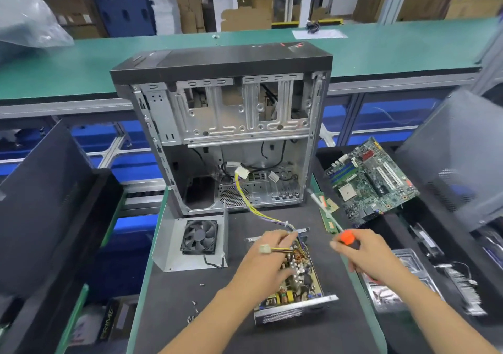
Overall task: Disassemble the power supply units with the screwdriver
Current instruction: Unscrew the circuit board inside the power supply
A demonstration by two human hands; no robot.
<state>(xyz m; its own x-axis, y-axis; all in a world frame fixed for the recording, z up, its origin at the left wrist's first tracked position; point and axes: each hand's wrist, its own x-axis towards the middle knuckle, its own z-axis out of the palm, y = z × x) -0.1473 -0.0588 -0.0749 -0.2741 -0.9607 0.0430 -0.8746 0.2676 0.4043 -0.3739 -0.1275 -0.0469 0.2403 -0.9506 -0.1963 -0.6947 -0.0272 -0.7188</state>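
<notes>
Nearest, the opened silver power supply unit (292, 296) with its exposed brown circuit board lies on the dark bench mat (217, 326). The left hand (264, 261) rests across the board, fingers spread and straight, hiding much of it. The right hand (364, 253) grips the orange-handled screwdriver (330, 219); its shaft is blurred. Yellow wires (246, 198) run into the open grey computer case (228, 136). Beside it sits the detached cover with black fan (200, 236).

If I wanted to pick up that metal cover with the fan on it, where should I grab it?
Probably the upright side flap of the fan cover, pinched from above at its right edge. The rest lies flat on the mat, and the fan and its cable are best left alone.
</notes>
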